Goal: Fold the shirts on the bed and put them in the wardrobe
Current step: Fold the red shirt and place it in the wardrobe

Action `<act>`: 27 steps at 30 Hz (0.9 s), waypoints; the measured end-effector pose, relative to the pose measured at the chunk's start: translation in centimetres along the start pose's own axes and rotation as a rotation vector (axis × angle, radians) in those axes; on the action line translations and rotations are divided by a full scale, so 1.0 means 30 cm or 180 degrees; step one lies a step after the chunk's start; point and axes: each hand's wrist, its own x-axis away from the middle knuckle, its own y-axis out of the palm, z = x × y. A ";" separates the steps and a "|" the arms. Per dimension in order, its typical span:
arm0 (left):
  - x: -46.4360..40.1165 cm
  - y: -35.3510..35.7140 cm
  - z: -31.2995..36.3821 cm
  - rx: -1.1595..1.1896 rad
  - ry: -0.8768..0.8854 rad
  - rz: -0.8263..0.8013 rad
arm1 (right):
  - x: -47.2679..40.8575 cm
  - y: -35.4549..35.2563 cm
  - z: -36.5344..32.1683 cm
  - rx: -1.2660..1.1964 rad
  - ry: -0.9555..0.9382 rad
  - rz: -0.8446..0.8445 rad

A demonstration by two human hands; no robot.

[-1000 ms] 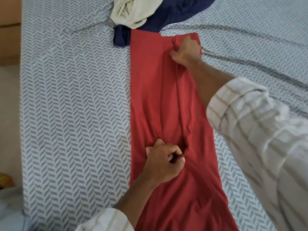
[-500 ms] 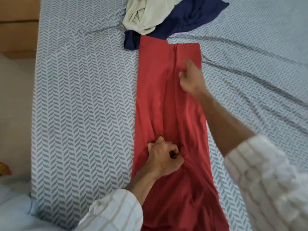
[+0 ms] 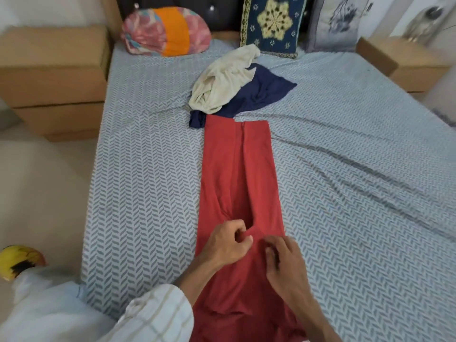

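Observation:
A red shirt [image 3: 239, 174] lies on the bed [image 3: 143, 174] as a long narrow strip, its sides folded in, running from the near edge toward the headboard. My left hand [image 3: 228, 244] pinches a bunch of red cloth near the strip's middle. My right hand [image 3: 283, 261] rests just right of it on the red shirt, fingers bent down onto the cloth; whether it grips a fold is unclear. Beyond the strip's far end lie a crumpled cream shirt [image 3: 223, 81] and a navy shirt [image 3: 261, 92] partly under it.
Pillows lean at the headboard: a pink and orange one [image 3: 165, 30], a blue patterned one [image 3: 271, 23] and a grey one [image 3: 335, 23]. Wooden bedside units stand at left [image 3: 51, 75] and right [image 3: 404, 62]. A yellow object [image 3: 19, 261] sits on the floor at left.
My right hand left the far end of the red shirt and came back beside my left hand. My head lifted, bringing the pillows and headboard into view. The left hand kept its pinch.

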 end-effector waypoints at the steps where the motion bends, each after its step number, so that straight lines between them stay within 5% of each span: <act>1: 0.011 -0.010 0.005 0.0046 -0.0137 0.0002 | 0.004 -0.003 -0.003 0.0069 -0.0034 -0.0061; 4: 0.055 -0.027 -0.025 -0.0182 -0.0873 -0.0101 | 0.026 -0.008 -0.004 0.0391 -0.0176 -0.0307; 7: 0.110 -0.050 -0.069 0.0414 -0.1587 -0.0462 | 0.081 -0.039 -0.005 0.0552 -0.0472 -0.0425; 11: 0.145 -0.067 -0.084 0.0669 -0.1681 -0.0939 | 0.218 -0.122 0.039 0.0813 -0.0667 -0.0684; 14: 0.163 -0.062 -0.080 0.0918 -0.1731 -0.0475 | 0.309 -0.174 0.095 0.1034 -0.0433 -0.1025; 17: 0.196 -0.055 -0.084 0.1726 -0.1939 -0.0280 | 0.364 -0.189 0.143 0.0732 -0.0047 -0.0914; 22: 0.292 -0.046 -0.098 0.1867 -0.2105 -0.0361 | 0.402 -0.174 0.139 0.0249 0.0058 -0.0791; 27: 0.332 -0.034 -0.129 0.1925 -0.1979 -0.0093 | 0.442 -0.207 0.162 0.0561 -0.0110 -0.0360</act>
